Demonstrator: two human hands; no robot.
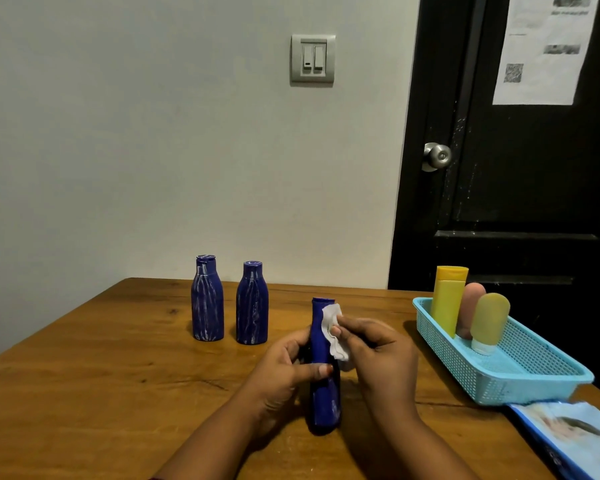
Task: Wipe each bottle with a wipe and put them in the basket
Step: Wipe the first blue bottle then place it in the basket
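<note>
My left hand [284, 368] grips a dark blue bottle [324, 403] round its middle, upright above the wooden table [101, 393]. My right hand [378, 355] pinches a crumpled white wipe [333, 332] against the bottle's upper right side. Two more blue bottles streaked with white stand behind, one on the left [207, 299] and one on the right [252, 304]. A light blue mesh basket [534, 379] at the right holds a yellow bottle [447, 299], a pinkish tube [470, 310] and an olive-yellow tube [489, 320].
A blue wipes packet [568, 434] lies by the near end of the basket at the table's right edge. A white wall with a light switch [312, 59] and a black door [516, 168] stand behind the table.
</note>
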